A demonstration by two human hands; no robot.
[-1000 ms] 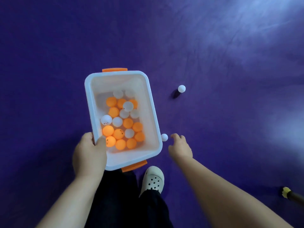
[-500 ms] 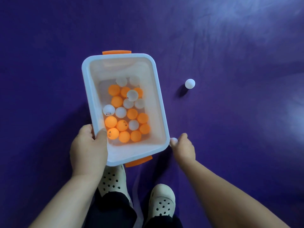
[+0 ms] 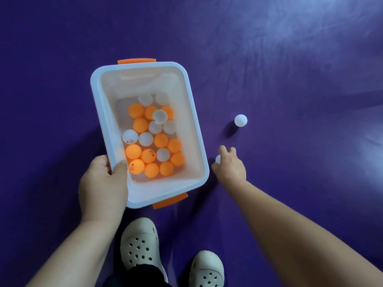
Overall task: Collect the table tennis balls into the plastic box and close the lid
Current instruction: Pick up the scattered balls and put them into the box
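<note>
A white plastic box [image 3: 192, 129] with orange latches is held above the purple floor, lidless, with several orange and white table tennis balls [image 3: 154, 139] inside. My left hand [image 3: 103, 183] grips its near left corner, thumb over the rim. My right hand [image 3: 230, 166] is just right of the box, fingers curled around a white ball [image 3: 217, 158] that peeks out at the hand's left side. Another white ball [image 3: 240, 120] lies on the floor beyond that hand. No lid is in view.
Purple floor mat [image 3: 290, 79] fills the view all around. My two pale clog shoes [image 3: 141, 243] stand at the bottom, directly below the box.
My right hand closed on the white ball beside the box and has lifted slightly. The box and view shifted; both of my shoes are now in view.
</note>
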